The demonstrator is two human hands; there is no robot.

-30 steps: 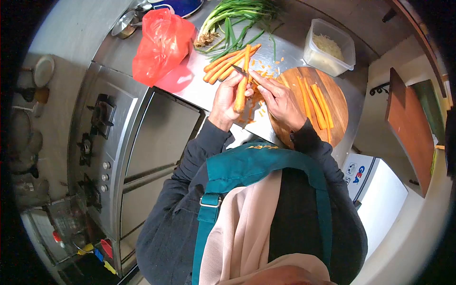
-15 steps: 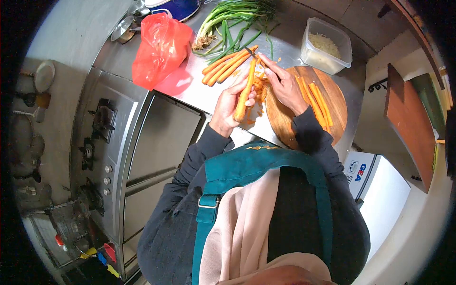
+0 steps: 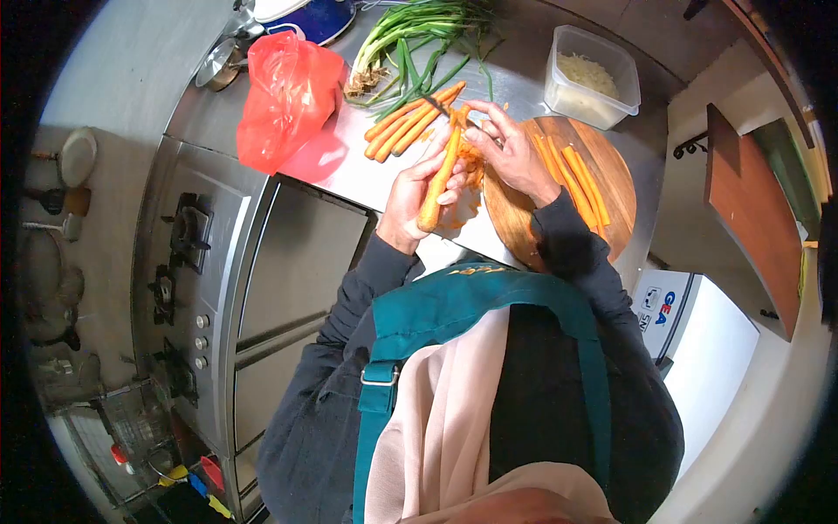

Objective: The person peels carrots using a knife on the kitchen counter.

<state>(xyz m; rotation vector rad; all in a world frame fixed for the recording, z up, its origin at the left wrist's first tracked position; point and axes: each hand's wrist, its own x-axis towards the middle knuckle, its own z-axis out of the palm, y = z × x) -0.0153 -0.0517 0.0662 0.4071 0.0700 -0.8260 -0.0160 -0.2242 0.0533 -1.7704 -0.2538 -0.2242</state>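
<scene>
My left hand (image 3: 417, 199) is wrapped round a carrot (image 3: 442, 182), its thick end pointing back at me. In my right hand (image 3: 515, 155) is a knife (image 3: 439, 108), its dark blade lying across the carrot's far end; the handle is hidden by my fingers. Orange peelings (image 3: 471, 166) lie in a heap below and between my hands. Several unpeeled-looking carrots (image 3: 403, 131) rest side by side just beyond my left hand. Peeled carrots (image 3: 583, 179) lie on the round wooden board (image 3: 621, 188), beside my right wrist.
Spring onions (image 3: 397, 44) lie at the back of the counter. To the left are a red plastic bag (image 3: 286, 100), a small metal pan (image 3: 218, 65) and a gas stove (image 3: 196, 288). A clear plastic tub (image 3: 611, 109) with pale shreds stands behind the board.
The knife blade has shifted slightly left and nearer along the carrot, and a peel strip shows by the blade. Both hands keep their hold while the whole view shifts a little.
</scene>
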